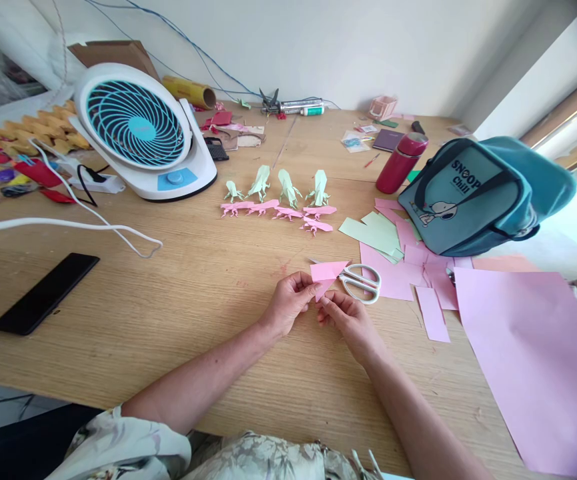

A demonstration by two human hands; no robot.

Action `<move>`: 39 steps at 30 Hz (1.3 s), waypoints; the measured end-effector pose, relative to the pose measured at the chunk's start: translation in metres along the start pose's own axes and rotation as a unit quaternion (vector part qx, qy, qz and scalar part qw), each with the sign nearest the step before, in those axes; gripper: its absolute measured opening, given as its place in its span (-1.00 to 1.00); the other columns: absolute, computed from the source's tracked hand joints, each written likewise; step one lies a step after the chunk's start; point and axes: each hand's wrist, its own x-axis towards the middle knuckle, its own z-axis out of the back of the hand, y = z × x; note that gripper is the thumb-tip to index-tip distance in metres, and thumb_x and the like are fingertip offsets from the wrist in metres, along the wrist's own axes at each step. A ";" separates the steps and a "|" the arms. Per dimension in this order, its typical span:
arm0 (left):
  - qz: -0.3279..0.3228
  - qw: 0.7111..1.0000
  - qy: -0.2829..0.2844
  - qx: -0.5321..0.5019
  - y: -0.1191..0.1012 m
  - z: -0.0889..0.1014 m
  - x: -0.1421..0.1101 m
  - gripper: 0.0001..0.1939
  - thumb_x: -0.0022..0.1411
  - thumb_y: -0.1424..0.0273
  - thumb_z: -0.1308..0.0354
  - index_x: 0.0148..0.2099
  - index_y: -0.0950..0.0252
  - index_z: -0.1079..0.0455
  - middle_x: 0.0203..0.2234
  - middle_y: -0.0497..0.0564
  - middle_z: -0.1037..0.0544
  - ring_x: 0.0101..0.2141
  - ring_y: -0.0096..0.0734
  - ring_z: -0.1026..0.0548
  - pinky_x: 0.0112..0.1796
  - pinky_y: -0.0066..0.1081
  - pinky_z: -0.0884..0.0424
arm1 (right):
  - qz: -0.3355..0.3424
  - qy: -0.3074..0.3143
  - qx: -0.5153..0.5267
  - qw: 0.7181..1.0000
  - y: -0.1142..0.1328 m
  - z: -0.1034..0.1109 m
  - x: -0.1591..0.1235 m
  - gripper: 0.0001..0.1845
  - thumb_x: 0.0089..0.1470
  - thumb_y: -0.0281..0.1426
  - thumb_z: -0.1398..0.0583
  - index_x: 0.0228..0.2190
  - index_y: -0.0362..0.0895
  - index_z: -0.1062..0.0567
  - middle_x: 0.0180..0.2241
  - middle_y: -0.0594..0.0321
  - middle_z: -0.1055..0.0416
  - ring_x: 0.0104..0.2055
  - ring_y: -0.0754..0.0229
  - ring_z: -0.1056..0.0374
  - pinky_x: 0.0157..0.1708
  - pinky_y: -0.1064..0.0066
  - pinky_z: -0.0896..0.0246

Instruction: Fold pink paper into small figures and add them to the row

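Note:
Between my two hands is a small piece of pink paper, folded to a point at the bottom. My left hand pinches its lower left side between thumb and fingers. At the lower tip, the thumb and fingers of my right hand close on the paper. White-handled scissors lie just behind, partly hidden by the paper. Farther back stand several folded pale green paper figures, with a row of pink folded paper figures in front of them.
Pink sheets, green paper pieces and a large pink sheet lie at right. Behind them are a red bottle and a teal bag. A fan, white cable and black phone occupy the left.

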 end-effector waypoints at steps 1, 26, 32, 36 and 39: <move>-0.001 1.000 -0.003 0.002 0.000 0.000 0.000 -0.58 -0.13 0.16 -0.43 -0.41 0.34 -0.34 -0.64 -0.15 -0.38 -0.61 -0.65 -0.27 -0.64 -0.62 -0.05 | 0.000 -0.001 0.000 1.000 0.000 0.000 0.000 -0.60 -0.08 -0.03 -0.33 -0.45 -0.13 -0.52 -0.49 0.27 -0.41 -0.49 0.25 -0.31 -0.48 0.40 -0.30; 0.060 0.995 0.070 0.028 -0.004 0.006 0.003 -0.56 -0.15 0.17 -0.44 -0.47 0.36 -0.31 -0.62 -0.18 -0.28 -0.63 -0.72 -0.09 -0.66 -0.64 0.08 | 0.072 -0.083 -0.059 0.992 -0.017 -0.004 0.003 -0.57 -0.06 -0.02 -0.32 -0.53 -0.12 -0.39 -0.63 0.40 -0.25 -0.63 0.34 -0.11 -0.62 0.47 -0.01; 0.048 0.997 0.065 0.012 -0.002 0.007 0.004 -0.56 -0.13 0.16 -0.43 -0.48 0.37 -0.30 -0.56 -0.11 -0.39 -0.62 -0.72 -0.13 -0.65 -0.63 0.06 | 0.041 -0.052 -0.020 0.998 -0.011 -0.003 0.003 -0.58 -0.15 -0.04 -0.37 -0.44 -0.12 -0.47 -0.57 0.34 -0.38 -0.59 0.30 -0.21 -0.57 0.43 -0.15; 0.055 0.997 0.055 0.022 -0.003 0.006 0.003 -0.54 -0.16 0.16 -0.45 -0.49 0.36 -0.30 -0.63 -0.18 -0.29 -0.63 -0.72 -0.08 -0.65 -0.63 0.08 | 0.042 -0.061 -0.014 0.997 -0.010 -0.002 0.003 -0.58 -0.11 -0.04 -0.36 -0.50 -0.13 -0.45 -0.62 0.36 -0.33 -0.60 0.31 -0.20 -0.58 0.44 -0.14; 0.065 0.995 0.071 0.012 -0.004 0.006 0.003 -0.53 -0.18 0.15 -0.46 -0.50 0.36 -0.30 -0.65 -0.21 -0.26 -0.65 -0.73 -0.06 -0.66 -0.62 0.10 | 0.051 -0.066 -0.015 0.996 -0.013 -0.002 0.004 -0.58 -0.10 -0.04 -0.35 -0.52 -0.13 -0.42 -0.64 0.38 -0.30 -0.62 0.33 -0.17 -0.59 0.46 -0.09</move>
